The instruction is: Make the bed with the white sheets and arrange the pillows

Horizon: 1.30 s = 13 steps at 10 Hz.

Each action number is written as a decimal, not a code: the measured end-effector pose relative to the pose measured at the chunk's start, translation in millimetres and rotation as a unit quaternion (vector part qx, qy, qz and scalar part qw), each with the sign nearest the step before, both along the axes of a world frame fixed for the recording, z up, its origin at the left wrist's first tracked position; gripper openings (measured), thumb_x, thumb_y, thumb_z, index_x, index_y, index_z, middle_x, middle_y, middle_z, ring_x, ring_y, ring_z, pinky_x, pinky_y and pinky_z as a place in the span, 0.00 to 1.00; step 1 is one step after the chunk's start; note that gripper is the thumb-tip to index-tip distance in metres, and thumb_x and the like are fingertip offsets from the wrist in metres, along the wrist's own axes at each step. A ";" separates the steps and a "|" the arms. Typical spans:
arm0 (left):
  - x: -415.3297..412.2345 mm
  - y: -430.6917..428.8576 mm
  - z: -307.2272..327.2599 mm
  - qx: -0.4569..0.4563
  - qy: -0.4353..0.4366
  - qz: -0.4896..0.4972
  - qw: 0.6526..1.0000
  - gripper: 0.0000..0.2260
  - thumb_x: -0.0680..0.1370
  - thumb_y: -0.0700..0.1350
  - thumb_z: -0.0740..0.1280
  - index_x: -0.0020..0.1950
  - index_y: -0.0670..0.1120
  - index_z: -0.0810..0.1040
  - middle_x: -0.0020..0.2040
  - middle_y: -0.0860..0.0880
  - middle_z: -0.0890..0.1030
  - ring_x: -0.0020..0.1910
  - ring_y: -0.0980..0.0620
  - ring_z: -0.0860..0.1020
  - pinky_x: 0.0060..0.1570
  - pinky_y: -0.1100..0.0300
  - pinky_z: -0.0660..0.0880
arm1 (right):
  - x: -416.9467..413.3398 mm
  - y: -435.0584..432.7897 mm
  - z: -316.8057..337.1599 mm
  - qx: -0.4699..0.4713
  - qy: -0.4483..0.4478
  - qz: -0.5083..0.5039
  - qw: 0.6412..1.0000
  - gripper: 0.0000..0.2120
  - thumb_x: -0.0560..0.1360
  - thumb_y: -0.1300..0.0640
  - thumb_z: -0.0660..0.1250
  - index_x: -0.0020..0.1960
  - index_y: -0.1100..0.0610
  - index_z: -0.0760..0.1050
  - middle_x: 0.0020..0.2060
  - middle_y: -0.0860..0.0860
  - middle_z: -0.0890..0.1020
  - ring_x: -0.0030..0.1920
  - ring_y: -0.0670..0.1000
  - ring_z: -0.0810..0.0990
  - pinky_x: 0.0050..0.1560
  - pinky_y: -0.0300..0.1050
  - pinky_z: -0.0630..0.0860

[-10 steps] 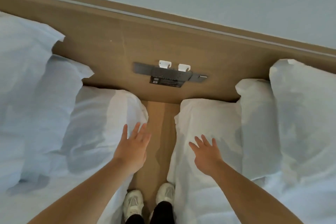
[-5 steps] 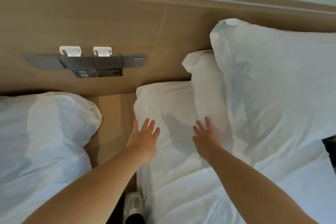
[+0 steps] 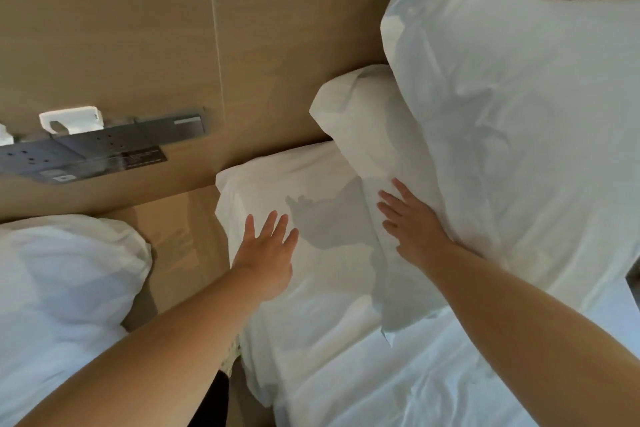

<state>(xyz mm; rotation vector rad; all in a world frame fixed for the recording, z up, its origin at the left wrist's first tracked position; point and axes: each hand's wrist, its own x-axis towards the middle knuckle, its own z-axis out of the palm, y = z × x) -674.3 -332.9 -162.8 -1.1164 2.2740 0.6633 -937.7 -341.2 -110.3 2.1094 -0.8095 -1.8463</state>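
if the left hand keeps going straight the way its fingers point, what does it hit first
Probably the white sheet over the mattress corner, just ahead of the left hand; beyond that, the wooden headboard. The hand's height above the sheet is unclear.

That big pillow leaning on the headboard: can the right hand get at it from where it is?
Probably yes: the right hand lies open against the smaller pillow, right beside the big pillow, with nothing between.
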 end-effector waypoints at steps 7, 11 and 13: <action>-111.5 -18.4 193.2 -0.119 0.331 0.103 0.930 0.29 0.82 0.49 0.54 0.80 0.51 0.44 0.80 0.48 0.38 0.78 0.49 0.37 0.77 0.47 0.45 | -32.4 124.9 162.8 -0.441 -0.530 -0.356 0.630 0.25 0.77 0.55 0.61 0.73 0.50 0.65 0.78 0.52 0.59 0.78 0.55 0.55 0.75 0.62 0.54; -212.4 -35.7 193.5 -0.194 0.143 -0.018 0.970 0.31 0.80 0.66 0.45 0.76 0.59 0.31 0.77 0.46 0.29 0.76 0.40 0.33 0.72 0.34 0.44 | -79.7 104.2 115.4 -0.324 -0.571 -0.749 -0.093 0.34 0.77 0.35 0.52 0.77 0.35 0.38 0.76 0.51 0.63 0.73 0.58 0.66 0.72 0.63 0.63; -165.7 19.8 230.0 -0.198 0.127 0.004 0.972 0.32 0.81 0.62 0.46 0.78 0.52 0.34 0.78 0.46 0.33 0.77 0.42 0.36 0.75 0.40 0.46 | -63.0 169.7 163.2 -0.355 -0.613 -0.688 0.158 0.31 0.82 0.41 0.53 0.80 0.45 0.43 0.80 0.48 0.48 0.79 0.49 0.47 0.77 0.52 0.49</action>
